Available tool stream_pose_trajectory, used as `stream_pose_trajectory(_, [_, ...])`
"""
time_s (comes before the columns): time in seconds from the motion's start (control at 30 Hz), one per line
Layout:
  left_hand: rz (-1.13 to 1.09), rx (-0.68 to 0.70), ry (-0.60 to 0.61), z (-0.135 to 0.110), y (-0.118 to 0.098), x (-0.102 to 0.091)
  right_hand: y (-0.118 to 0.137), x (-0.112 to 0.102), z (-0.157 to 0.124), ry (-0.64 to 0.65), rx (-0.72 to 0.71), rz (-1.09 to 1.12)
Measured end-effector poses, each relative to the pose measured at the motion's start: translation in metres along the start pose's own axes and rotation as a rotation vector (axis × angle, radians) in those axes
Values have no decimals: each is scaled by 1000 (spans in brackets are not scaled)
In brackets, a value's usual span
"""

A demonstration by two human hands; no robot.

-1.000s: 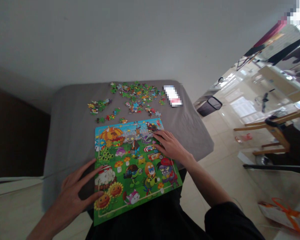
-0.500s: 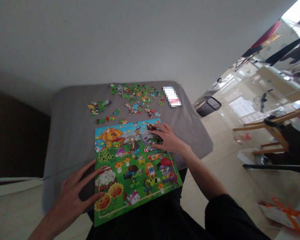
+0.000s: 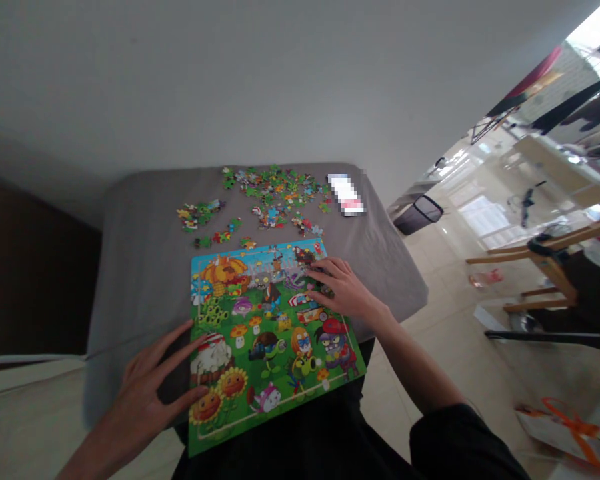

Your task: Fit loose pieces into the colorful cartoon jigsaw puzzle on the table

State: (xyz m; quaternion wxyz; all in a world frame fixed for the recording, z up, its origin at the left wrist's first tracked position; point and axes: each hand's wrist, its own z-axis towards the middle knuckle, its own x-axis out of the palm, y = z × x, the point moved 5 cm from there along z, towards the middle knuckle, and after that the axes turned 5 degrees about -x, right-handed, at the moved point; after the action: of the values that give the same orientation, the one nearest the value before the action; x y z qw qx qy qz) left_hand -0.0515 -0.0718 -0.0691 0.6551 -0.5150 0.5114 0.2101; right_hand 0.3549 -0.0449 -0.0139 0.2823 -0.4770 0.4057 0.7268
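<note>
A colourful cartoon puzzle board [image 3: 280, 320] with a green background lies tilted over the near edge of a grey cloth-covered surface, partly above my lap. My left hand [image 3: 147, 383] rests at its left edge, fingers spread, with thumb and a fingertip over the sunflower corner. On the upper right part of the board, my right hand [image 3: 347, 290] lies with its fingers apart and slightly bent; no piece shows between them. Beyond the board's far edge are many loose jigsaw pieces [image 3: 280, 187], heaped at the back, plus a smaller cluster [image 3: 199, 215] to the left.
A phone [image 3: 347, 195] with a blurred-out screen lies right of the pieces. The grey cloth-covered surface [image 3: 140, 267] stands against a pale wall [image 3: 260, 80]. On the floor to the right are a dark bin [image 3: 417, 215], a wooden chair [image 3: 555, 267] and a box with an orange ribbon [image 3: 570, 433].
My right hand has slid slightly toward me and to the right, uncovering more of the board's upper right corner. My left hand has stayed in place.
</note>
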Motion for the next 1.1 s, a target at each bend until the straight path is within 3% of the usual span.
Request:
stream_pose_trajectory(0.53, [16,11,-15,-1,8,7,13,9,-6,-38,23,-3])
stream_pose_trajectory(1.1, [-9,3,1,-2,1,3,18,17,-4,-63,42,-17])
